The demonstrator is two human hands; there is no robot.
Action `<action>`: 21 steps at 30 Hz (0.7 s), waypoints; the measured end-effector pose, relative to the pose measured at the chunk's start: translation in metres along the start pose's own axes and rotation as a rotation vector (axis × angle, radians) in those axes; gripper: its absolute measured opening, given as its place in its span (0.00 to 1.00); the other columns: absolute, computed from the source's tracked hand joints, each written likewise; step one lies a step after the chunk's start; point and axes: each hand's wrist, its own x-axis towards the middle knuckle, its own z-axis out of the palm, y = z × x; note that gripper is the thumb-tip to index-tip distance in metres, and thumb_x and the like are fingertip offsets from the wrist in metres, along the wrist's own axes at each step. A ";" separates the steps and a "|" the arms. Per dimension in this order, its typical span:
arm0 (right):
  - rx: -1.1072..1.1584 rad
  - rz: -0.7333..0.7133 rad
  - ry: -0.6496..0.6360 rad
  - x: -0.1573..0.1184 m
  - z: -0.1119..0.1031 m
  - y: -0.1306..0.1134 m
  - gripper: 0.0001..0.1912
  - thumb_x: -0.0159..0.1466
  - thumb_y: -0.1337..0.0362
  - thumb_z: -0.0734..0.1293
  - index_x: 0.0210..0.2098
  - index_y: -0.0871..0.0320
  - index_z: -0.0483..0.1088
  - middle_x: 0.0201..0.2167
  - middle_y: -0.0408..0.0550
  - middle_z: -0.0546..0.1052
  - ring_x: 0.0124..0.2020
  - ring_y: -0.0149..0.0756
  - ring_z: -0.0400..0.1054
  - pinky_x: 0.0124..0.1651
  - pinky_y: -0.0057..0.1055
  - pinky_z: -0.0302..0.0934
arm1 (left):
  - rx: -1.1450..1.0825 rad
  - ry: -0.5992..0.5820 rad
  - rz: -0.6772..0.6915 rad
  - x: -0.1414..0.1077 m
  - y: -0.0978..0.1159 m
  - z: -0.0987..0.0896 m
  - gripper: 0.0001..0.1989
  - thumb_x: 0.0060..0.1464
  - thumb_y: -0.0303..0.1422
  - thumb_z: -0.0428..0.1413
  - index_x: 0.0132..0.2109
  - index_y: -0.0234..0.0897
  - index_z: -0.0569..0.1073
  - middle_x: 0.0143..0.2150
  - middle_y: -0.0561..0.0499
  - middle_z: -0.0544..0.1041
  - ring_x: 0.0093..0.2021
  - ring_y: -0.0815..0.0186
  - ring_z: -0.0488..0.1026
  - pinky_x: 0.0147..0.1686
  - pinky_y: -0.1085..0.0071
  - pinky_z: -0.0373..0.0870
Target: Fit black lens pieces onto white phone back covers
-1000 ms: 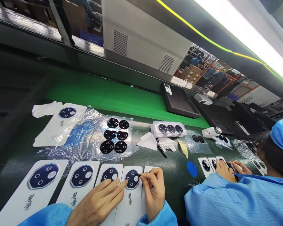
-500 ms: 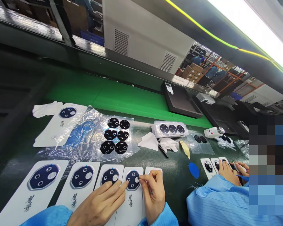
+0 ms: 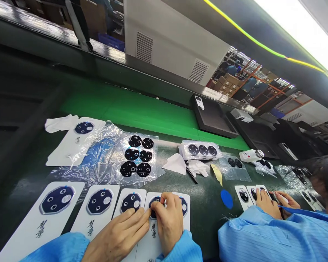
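Several white panels with dark octagonal camera-shaped pieces lie in a row at the front, among them a far-left panel [image 3: 19,234] and its dark octagon [image 3: 57,200]. My left hand [image 3: 117,233] rests flat over the third and fourth panels, fingers stretched together, tips at the fourth panel's octagon. Above that same fourth panel [image 3: 150,242], my right hand [image 3: 168,222] is pinched at the octagon [image 3: 153,206], partly covering it; whatever lies between its fingertips is hidden. A fifth panel [image 3: 186,218] shows behind the right hand.
Behind the row lie plastic film with black octagons [image 3: 143,169], a stack of bagged pieces [image 3: 203,150], white cloths [image 3: 175,163], a black pen [image 3: 191,175], a blue disc [image 3: 226,199] and a white bottle [image 3: 250,155]. At right a person in blue [image 3: 268,233] handles similar panels.
My right hand has shifted left across the fourth panel's octagon, toward my left fingertips, uncovering the fifth panel's octagon. The view has moved slightly.
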 end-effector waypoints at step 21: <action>-0.079 -0.075 0.095 0.007 -0.004 -0.002 0.17 0.67 0.73 0.56 0.23 0.58 0.67 0.26 0.45 0.63 0.29 0.33 0.54 0.30 0.29 0.50 | 0.030 0.057 -0.009 0.006 0.001 -0.006 0.27 0.64 0.19 0.31 0.34 0.35 0.73 0.36 0.52 0.80 0.38 0.71 0.72 0.45 0.70 0.59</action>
